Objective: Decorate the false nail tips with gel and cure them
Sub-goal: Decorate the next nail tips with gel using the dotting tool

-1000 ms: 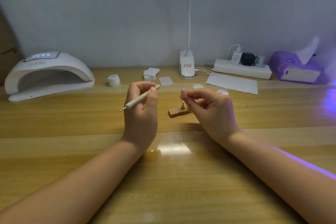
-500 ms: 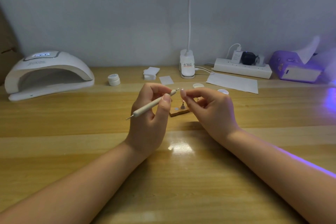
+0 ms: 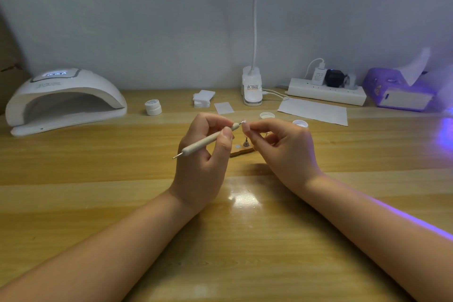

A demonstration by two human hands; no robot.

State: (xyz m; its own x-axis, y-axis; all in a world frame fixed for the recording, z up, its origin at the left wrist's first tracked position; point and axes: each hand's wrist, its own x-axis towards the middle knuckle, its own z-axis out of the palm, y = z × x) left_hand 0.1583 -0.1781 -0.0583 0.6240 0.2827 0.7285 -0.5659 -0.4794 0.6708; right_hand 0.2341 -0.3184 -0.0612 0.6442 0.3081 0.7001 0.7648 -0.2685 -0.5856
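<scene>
Two hands — dotting pen (image 3: pixel 208 141) against nail tip (image 3: pixel 245 127)

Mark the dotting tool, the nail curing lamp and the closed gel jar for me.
dotting tool (image 3: pixel 208 141), head view, mid-shaft.
nail curing lamp (image 3: pixel 73 88), head view, top of dome.
closed gel jar (image 3: pixel 153 107), head view, side wall.

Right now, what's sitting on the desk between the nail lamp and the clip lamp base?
In the head view, between the nail lamp and the clip lamp base: a small white jar and a stack of white pads.
</scene>
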